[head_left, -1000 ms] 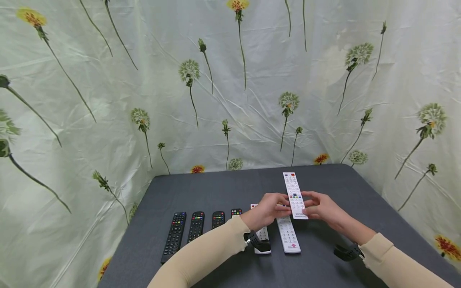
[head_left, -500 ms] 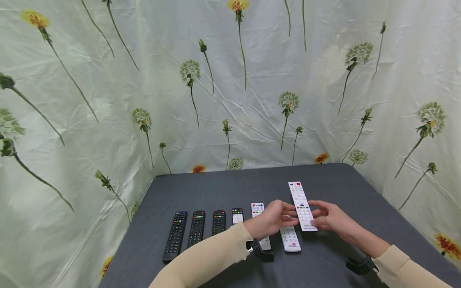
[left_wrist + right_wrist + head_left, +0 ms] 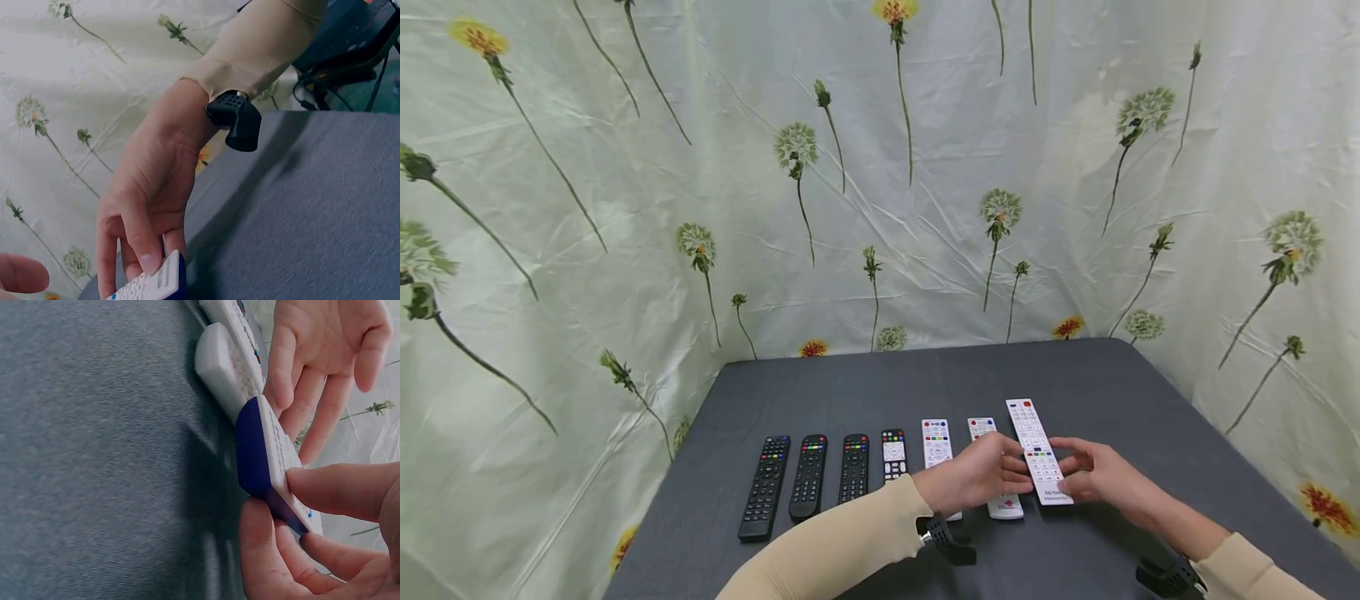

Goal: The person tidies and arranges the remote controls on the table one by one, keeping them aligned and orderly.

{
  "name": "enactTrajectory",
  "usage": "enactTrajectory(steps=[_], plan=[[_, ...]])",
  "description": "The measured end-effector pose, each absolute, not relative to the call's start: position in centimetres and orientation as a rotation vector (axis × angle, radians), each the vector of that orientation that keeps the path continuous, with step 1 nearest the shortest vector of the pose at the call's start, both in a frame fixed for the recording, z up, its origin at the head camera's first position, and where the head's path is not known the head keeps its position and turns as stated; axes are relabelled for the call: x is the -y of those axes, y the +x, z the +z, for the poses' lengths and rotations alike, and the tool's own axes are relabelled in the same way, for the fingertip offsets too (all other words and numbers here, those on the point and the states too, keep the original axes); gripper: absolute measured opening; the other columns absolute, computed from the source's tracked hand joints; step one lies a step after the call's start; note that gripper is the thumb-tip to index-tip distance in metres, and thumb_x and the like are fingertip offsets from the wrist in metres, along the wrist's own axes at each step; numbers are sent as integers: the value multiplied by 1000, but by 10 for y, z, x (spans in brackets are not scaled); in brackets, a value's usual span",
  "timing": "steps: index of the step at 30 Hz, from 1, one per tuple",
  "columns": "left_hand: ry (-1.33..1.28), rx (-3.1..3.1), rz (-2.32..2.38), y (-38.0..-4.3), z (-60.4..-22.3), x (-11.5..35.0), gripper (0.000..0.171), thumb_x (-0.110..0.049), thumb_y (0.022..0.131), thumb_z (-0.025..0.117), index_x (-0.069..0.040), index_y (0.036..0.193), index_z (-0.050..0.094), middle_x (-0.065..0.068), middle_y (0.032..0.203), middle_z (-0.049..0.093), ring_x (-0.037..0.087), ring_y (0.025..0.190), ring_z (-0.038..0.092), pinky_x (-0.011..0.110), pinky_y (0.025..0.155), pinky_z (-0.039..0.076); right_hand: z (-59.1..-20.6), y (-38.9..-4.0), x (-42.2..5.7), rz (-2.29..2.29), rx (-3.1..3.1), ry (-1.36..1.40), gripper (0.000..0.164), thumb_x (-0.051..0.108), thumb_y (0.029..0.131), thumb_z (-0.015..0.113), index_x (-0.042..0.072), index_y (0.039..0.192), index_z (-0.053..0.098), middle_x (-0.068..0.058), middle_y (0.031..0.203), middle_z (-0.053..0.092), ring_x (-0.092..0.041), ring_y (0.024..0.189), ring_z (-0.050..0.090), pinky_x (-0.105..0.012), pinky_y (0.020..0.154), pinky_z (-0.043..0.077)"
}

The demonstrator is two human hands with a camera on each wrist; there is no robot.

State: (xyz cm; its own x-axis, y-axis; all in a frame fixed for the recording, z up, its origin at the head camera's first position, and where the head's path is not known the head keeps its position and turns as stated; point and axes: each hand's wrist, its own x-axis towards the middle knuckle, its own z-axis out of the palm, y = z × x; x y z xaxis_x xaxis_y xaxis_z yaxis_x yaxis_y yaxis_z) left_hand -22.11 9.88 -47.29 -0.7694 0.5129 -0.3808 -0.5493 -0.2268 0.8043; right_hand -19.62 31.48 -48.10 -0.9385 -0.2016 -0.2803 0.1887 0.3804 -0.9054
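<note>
A white remote control [image 3: 1037, 454] with a blue underside slants above the dark table. My right hand [image 3: 1101, 475] pinches its right edge near the lower end; in the right wrist view the thumb lies on top of the remote [image 3: 278, 447] and the fingers are beneath. My left hand [image 3: 981, 473] is at the remote's left side, and in the right wrist view this hand [image 3: 328, 347] has its fingers loosely extended, gripping nothing. Another white remote [image 3: 1006, 507] lies partly hidden under the left hand. Left of it is one more white remote [image 3: 937, 440], its lower part covered by the arm.
Further left in the row lie three black remotes, the outermost remote [image 3: 764, 487] farthest out, and a black remote with white keys [image 3: 893, 452]. The grey table [image 3: 865, 387] ends at a flowered curtain [image 3: 880, 208]. Black wrist cameras sit on both wrists.
The held white remote has come nearer, slightly right and lower toward the table, with the right hand. My left hand has followed, uncovering the tops of the two white remotes.
</note>
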Motion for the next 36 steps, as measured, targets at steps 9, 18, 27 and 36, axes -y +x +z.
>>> enactTrajectory(steps=[9,18,27,36], plan=[[-28,-1354,1974,-211,-477,-104,46,-7,92,48,19,130,47,34,129,51,47,125,49,55,109,39,-490,-189,-318,-1571,-2253,-61,79,3,87,73,-14,150,27,-15,105,65,-27,94,65,-42,77,58],[-15,-1319,1966,-210,-479,-106,50,-9,92,50,19,133,43,36,135,46,50,132,42,57,112,33,-493,-189,-321,-1576,-2228,-118,77,2,89,70,-15,149,26,-15,106,66,-27,96,65,-42,77,58],[-25,-1269,1936,-213,-475,-109,49,-11,93,54,15,134,45,35,132,48,48,131,43,59,112,33,-493,-188,-322,-1572,-2259,-157,77,1,87,71,-17,147,27,-16,105,66,-28,94,65,-42,76,59],[-31,-1263,1939,-216,-477,-113,47,-10,93,54,13,133,45,35,132,46,50,132,40,58,113,31,-495,-189,-324,-1540,-2329,-154,70,-2,87,69,-19,144,33,-15,105,65,-28,93,64,-40,73,58]])
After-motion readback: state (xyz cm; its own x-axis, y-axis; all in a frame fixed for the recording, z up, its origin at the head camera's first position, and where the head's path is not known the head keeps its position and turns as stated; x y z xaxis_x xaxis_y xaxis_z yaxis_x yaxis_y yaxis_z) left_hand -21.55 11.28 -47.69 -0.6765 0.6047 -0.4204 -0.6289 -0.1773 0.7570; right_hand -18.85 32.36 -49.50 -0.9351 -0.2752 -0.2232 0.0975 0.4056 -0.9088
